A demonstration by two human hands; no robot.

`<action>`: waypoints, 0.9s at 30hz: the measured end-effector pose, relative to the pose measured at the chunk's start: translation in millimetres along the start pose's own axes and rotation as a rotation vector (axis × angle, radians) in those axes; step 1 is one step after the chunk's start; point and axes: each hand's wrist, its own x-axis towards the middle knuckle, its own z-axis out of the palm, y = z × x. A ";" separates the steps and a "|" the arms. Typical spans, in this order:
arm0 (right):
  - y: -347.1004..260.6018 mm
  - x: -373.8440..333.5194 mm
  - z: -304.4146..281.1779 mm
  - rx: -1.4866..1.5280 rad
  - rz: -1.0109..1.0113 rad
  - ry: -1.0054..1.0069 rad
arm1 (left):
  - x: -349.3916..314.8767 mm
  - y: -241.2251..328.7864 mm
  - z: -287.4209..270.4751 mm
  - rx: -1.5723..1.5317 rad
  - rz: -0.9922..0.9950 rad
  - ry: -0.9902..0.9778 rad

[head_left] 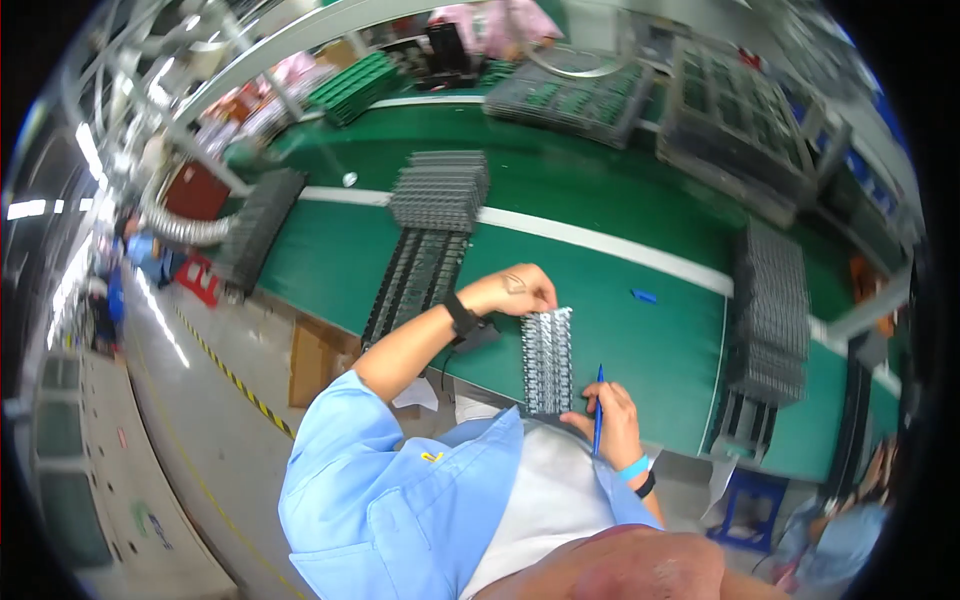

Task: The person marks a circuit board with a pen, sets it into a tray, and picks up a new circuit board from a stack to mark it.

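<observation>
A narrow grey tray (547, 365) with rows of small silvery parts stands out before my chest, over the near edge of the green work surface. My left hand (518, 290) is closed at its far end, fingertips pinching the far left corner. A blue pen (599, 415) points upward in my right hand (617, 420), which is closed around it. The thumb of that hand reaches to the tray's near right corner; whether it presses on the tray I cannot tell. A small blue piece (644, 297), perhaps a pen cap, lies to the right on the green surface (590, 270).
A stack of grey trays (438, 190) stands beyond my left hand, another stack (770, 310) at the right. A dark rack (262, 230) is at the far left. Clear bins (575, 95) line the back, beside green trays (352, 88). A cardboard box (318, 360) sits below the left edge.
</observation>
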 end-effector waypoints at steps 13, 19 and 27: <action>19.5 -28.3 18.3 -0.044 -0.115 0.219 | -19.3 65.9 -52.3 0.166 -0.279 -0.436; 20.7 -40.2 -9.9 0.180 0.030 0.514 | -3.3 83.1 -58.4 0.065 -0.215 -0.383; 13.2 -76.1 -107.8 0.406 0.287 0.852 | 56.7 106.0 44.4 -0.185 0.203 0.027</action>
